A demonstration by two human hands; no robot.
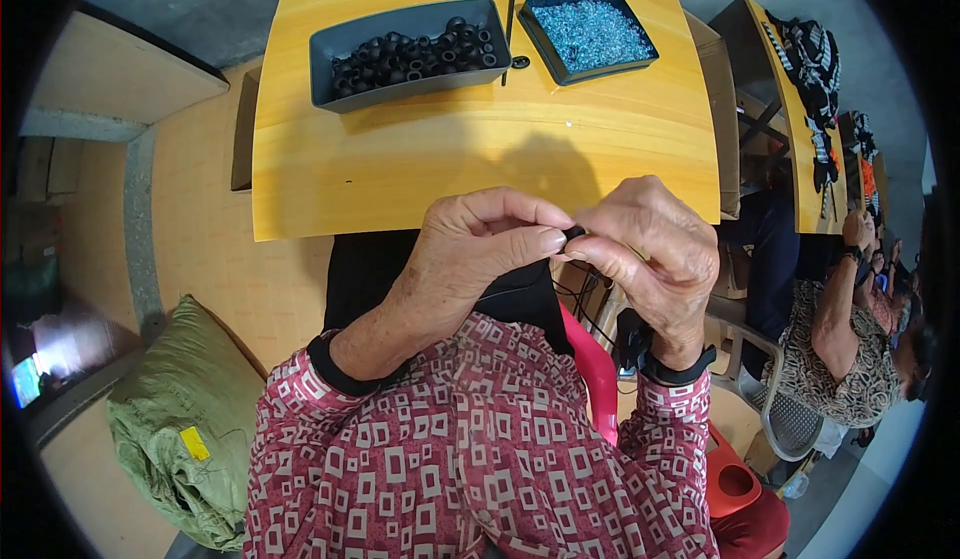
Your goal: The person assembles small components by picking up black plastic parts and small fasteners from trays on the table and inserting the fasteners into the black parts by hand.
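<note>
Just past the table's near edge, my left hand (pixel 490 239) pinches a small black cap-like part (pixel 573 233) between thumb and forefinger. My right hand (pixel 655 249) meets it there, fingers curled and closed, its thumb tip against the part. Whatever sits between the right fingertips is hidden. On the table, a dark grey bin (pixel 420 95) holds many small hollow black caps (pixel 410 57) of the same look. To its right stands a black tray (pixel 610 74) filled with tiny clear-blue pieces (pixel 595 31).
One loose black cap (pixel 520 62) lies between the containers on the yellow wooden table (pixel 430 169). A stuffed green sack (pixel 180 419) rests on the floor at left. At right, another person (pixel 845 349) sits by a second table (pixel 790 109) carrying black-and-white striped items (pixel 810 69).
</note>
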